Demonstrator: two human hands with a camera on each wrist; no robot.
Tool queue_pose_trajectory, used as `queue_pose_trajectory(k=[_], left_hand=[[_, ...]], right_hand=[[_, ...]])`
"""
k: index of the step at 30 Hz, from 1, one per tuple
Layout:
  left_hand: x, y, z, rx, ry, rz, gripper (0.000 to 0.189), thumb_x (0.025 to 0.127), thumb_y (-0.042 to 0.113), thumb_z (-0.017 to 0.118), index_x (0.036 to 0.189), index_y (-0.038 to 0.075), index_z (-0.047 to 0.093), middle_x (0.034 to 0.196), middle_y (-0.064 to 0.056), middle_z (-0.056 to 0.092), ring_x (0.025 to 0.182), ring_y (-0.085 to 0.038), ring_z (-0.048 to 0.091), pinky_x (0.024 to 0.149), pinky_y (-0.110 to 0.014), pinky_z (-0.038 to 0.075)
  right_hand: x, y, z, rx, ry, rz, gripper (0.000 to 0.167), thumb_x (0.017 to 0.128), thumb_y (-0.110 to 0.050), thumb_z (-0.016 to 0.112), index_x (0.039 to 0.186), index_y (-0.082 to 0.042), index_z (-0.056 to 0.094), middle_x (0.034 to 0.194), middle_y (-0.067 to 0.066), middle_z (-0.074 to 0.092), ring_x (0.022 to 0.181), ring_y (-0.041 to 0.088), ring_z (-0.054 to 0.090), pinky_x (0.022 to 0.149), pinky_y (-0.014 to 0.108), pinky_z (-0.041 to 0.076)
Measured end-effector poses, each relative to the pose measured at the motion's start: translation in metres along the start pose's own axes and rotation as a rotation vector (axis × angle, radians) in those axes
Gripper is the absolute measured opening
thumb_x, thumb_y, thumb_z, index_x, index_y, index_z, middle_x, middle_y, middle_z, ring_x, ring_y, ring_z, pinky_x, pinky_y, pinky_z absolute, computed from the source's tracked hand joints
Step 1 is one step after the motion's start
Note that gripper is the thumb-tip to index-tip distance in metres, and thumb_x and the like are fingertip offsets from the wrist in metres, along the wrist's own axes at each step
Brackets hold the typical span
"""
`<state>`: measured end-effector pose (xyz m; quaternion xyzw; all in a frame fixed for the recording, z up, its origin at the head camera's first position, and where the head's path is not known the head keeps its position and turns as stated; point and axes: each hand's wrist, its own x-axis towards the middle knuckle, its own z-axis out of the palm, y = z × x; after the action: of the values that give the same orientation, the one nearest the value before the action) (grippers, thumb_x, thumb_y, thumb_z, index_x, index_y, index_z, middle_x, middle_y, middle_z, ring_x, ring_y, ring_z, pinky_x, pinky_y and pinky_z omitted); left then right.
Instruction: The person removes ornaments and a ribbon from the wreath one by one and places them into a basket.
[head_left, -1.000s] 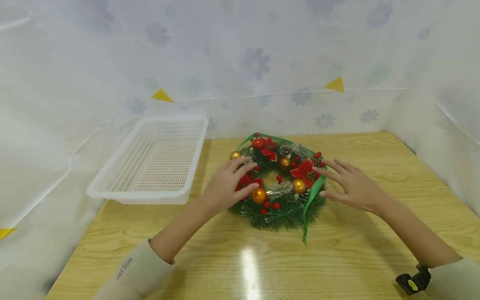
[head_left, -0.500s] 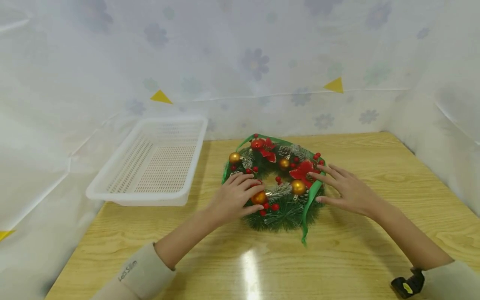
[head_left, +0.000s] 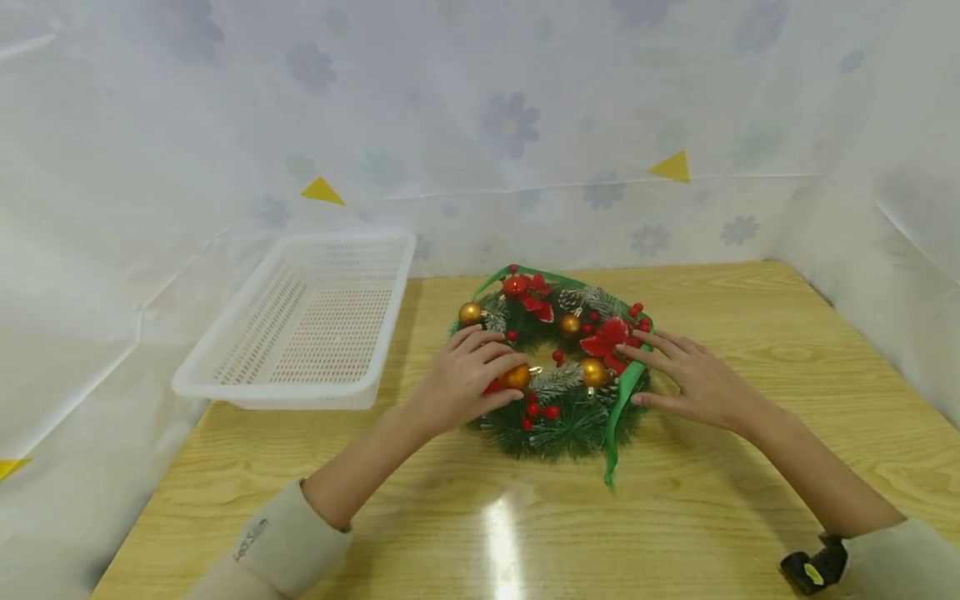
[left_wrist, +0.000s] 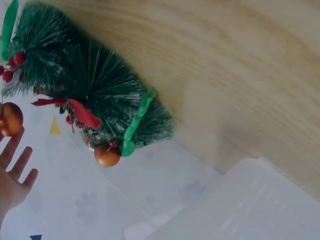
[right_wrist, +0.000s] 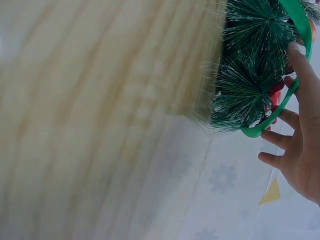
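Note:
A green Christmas wreath (head_left: 570, 433) lies on the table, trimmed with red poinsettias (head_left: 609, 343), red berries, pinecones and gold baubles. My left hand (head_left: 461, 379) pinches the front-left gold bauble (head_left: 516, 377) between thumb and fingers. In the left wrist view that bauble (left_wrist: 11, 120) sits by the fingertips, while the other fingers spread apart. At the wreath's right side, my right hand (head_left: 697, 382) rests with spread fingers over the green ribbon (head_left: 621, 400). The right wrist view shows its thumb (right_wrist: 298, 60) against the ribbon (right_wrist: 300, 22), fingers mostly straight.
A white perforated basket (head_left: 367, 392) stands to the left of the wreath, with nothing in it. Behind the wooden table (head_left: 420, 517) hangs a flowered white sheet (head_left: 450, 117) with yellow triangles on it. Another gold bauble (head_left: 592, 372) sits near the right hand.
My left hand moved down from the wreath's left side onto the front-left bauble, which has since shifted slightly away from me. The right hand slid a little inward over the ribbon.

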<state>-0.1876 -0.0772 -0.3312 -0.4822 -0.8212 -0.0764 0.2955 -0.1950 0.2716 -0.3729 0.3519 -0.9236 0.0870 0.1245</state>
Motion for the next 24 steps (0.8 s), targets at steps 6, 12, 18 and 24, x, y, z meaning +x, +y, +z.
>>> queue_pose_trajectory(k=[6,12,18,24], left_hand=[[0.007,-0.002,-0.007,-0.012,0.026,0.014,0.041,0.076,0.036,0.075,0.109,0.013,0.067,0.100,-0.003,0.065,0.105,-0.024,0.052,0.098,-0.037,0.035],[0.014,0.001,-0.009,0.005,0.027,0.028,0.042,0.076,0.038,0.074,0.110,0.014,0.068,0.100,-0.001,0.066,0.106,-0.022,0.053,0.098,-0.034,0.035],[0.022,0.005,-0.011,-0.005,0.017,0.031,0.042,0.078,0.036,0.073,0.113,0.014,0.066,0.103,-0.001,0.065,0.108,-0.022,0.052,0.100,-0.033,0.033],[0.030,0.008,-0.009,-0.004,0.009,0.046,0.042,0.080,0.036,0.071,0.115,0.013,0.065,0.106,0.000,0.065,0.110,-0.022,0.051,0.104,-0.032,0.028]], right_hand=[[0.000,-0.001,0.000,0.018,-0.002,0.001,0.068,0.082,-0.045,0.065,0.139,-0.020,0.041,0.138,0.018,0.036,0.122,0.045,0.032,0.090,0.064,0.029],[0.000,-0.001,0.000,0.021,-0.001,-0.006,0.068,0.081,-0.045,0.065,0.140,-0.020,0.041,0.139,0.018,0.036,0.121,0.046,0.033,0.090,0.064,0.030],[-0.001,0.001,0.002,0.021,0.002,-0.016,0.068,0.081,-0.045,0.065,0.140,-0.020,0.041,0.139,0.017,0.035,0.120,0.046,0.034,0.089,0.064,0.030],[-0.001,0.001,0.002,0.021,0.000,-0.023,0.069,0.082,-0.045,0.065,0.140,-0.020,0.040,0.139,0.018,0.035,0.119,0.047,0.035,0.088,0.064,0.031]])
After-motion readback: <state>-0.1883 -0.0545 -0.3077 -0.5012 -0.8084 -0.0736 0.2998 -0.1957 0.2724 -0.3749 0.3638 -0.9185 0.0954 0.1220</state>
